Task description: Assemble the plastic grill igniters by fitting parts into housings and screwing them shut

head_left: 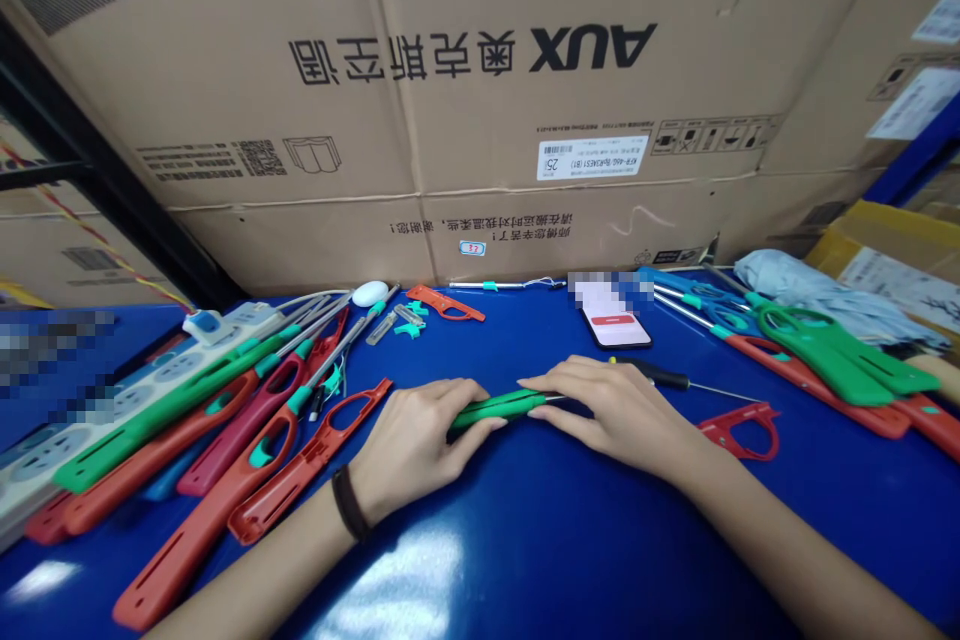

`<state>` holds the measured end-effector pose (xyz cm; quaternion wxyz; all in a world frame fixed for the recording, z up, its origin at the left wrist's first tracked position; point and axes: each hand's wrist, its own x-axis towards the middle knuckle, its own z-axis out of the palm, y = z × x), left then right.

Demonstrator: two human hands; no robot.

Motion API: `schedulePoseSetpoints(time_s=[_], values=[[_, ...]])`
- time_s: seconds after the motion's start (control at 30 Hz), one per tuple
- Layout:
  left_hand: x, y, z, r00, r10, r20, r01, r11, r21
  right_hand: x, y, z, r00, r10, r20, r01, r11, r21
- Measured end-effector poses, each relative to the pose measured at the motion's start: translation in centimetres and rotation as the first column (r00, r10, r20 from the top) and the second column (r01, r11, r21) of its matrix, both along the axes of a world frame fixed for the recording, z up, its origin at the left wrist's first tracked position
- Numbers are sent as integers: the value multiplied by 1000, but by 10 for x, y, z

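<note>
We find the middle of the green utility-lighter body (pixel 491 408) hidden under the left hand (pixel 420 448) and right hand (pixel 611 410), and we cannot confirm how it is seated there. We record the upper part of the phone (pixel 616 318) masked by a pixelated patch, a second such patch covering the blue table (pixel 75 345) at left, the power strip (pixel 176 370) cut off by the left edge, and both forearms cut off below. The small teal-and-metal parts (pixel 401 322) and the carton label (pixel 592 158) print are too small for us to identify or read.
</note>
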<state>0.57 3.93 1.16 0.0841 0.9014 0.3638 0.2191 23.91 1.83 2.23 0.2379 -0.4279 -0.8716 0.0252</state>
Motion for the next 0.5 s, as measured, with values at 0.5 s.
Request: schedulePoseSetpoints(time_s=[0.5], values=[[10,-9,2,1000,1,12,1,994,-106,-13,-5,-6,994,99,-53,-102,993,-54]])
